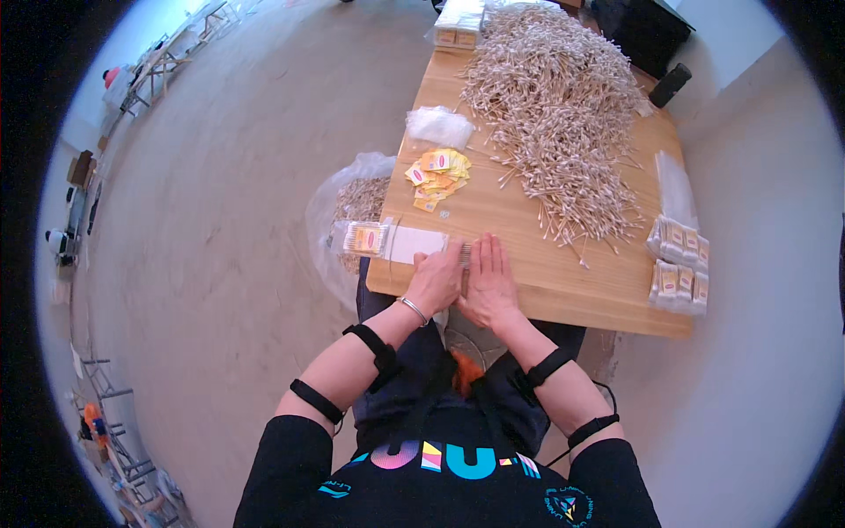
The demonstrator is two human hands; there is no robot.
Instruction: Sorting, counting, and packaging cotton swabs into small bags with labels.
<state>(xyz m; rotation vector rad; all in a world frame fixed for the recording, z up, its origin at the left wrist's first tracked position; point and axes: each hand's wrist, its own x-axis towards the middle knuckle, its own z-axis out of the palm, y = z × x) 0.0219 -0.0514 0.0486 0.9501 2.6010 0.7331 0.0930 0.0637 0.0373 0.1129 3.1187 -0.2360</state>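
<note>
At the table's near edge, a small row of cotton swabs (466,255) lies between my two hands. My left hand (436,282) is bent around the left side of the row, its fingertips mostly hidden. Flat against the right side rests my right hand (490,280), fingers stretched out and side by side. A white rectangular card or pad (417,245) lies just left of my left hand. Beyond it, at the table's left edge, is a clear bag of swabs (364,238) with a yellow-orange label. A large heap of loose cotton swabs (563,114) spreads over the far right.
Yellow and orange label cards (438,179) lie left of the heap, with clear plastic bags (440,128) behind them. Packed swab bags (679,264) line the right edge of the wooden table (528,295). A plastic sack of swabs (356,201) stands below the left edge.
</note>
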